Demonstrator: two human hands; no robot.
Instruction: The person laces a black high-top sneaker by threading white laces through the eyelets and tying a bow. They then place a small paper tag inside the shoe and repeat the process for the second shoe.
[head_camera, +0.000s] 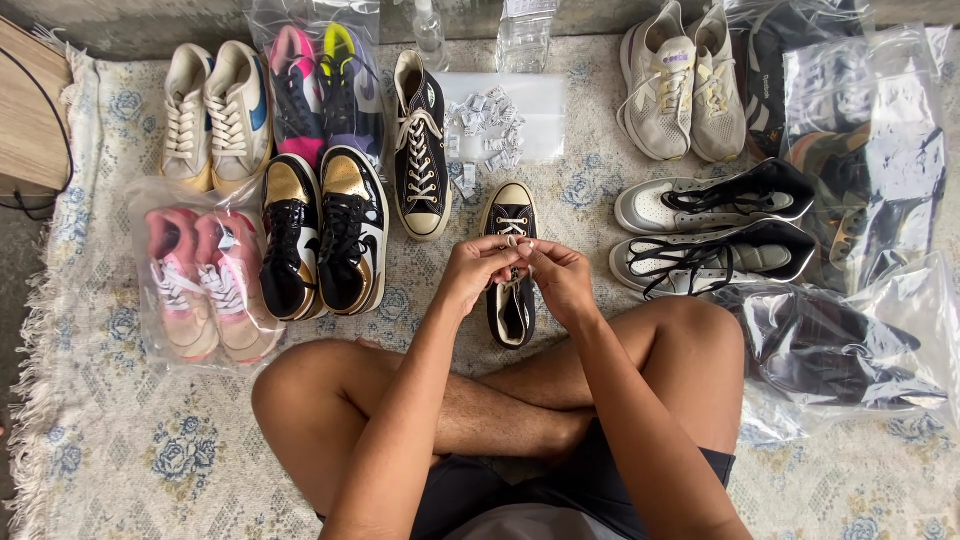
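One head-worn camera looks steeply down from close above the sitter's crossed legs (480, 400), facing forward across the patterned rug (120, 440) toward its far edge.

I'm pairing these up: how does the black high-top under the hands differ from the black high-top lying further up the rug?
The near high-top has both hands, left hand and right hand, at its laces; the far high-top lies untouched. The near one points toe away, the far one toe towards the person. Both are black with white laces and toe caps.

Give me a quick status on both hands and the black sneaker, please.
Left hand and right hand pinching the laces over the black high-top sneaker on the rug. Matching sneaker lies apart. Nothing in the way.
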